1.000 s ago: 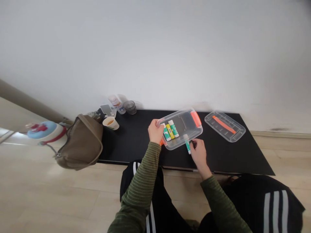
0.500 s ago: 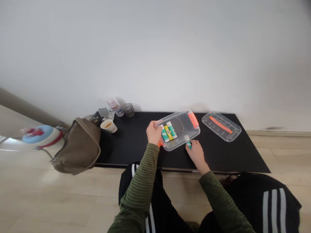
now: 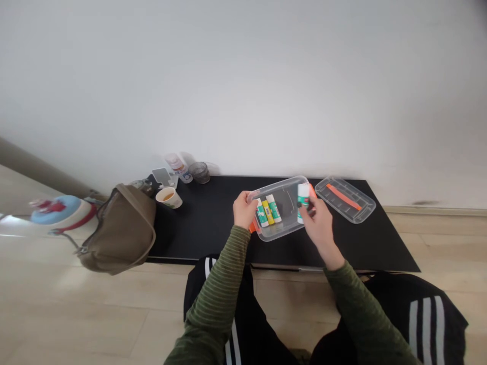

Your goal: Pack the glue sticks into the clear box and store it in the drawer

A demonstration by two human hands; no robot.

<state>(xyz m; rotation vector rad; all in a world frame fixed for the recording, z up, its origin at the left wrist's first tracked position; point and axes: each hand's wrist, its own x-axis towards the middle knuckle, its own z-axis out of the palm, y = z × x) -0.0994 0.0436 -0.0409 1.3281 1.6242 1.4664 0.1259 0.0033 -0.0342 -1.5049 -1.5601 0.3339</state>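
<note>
A clear plastic box (image 3: 283,230) with orange clips sits on a low black table (image 3: 213,223). Inside it lie three glue sticks (image 3: 268,211), two green and one yellow. My left hand (image 3: 243,209) grips the box's left end. Above the right part of the box, my right hand (image 3: 317,219) is closed round a green and white glue stick (image 3: 303,196), held upright.
The box's clear lid (image 3: 344,199) with an orange strip lies to the right. A paper cup (image 3: 169,197), a glass, a small bottle and a phone stand at the back left. A brown bag (image 3: 117,229) leans at the table's left end. My knees are near the front edge.
My right hand lifted the green glue stick from the table in front of the box and raised it over the box's right part. The left hand stayed on the box.
</note>
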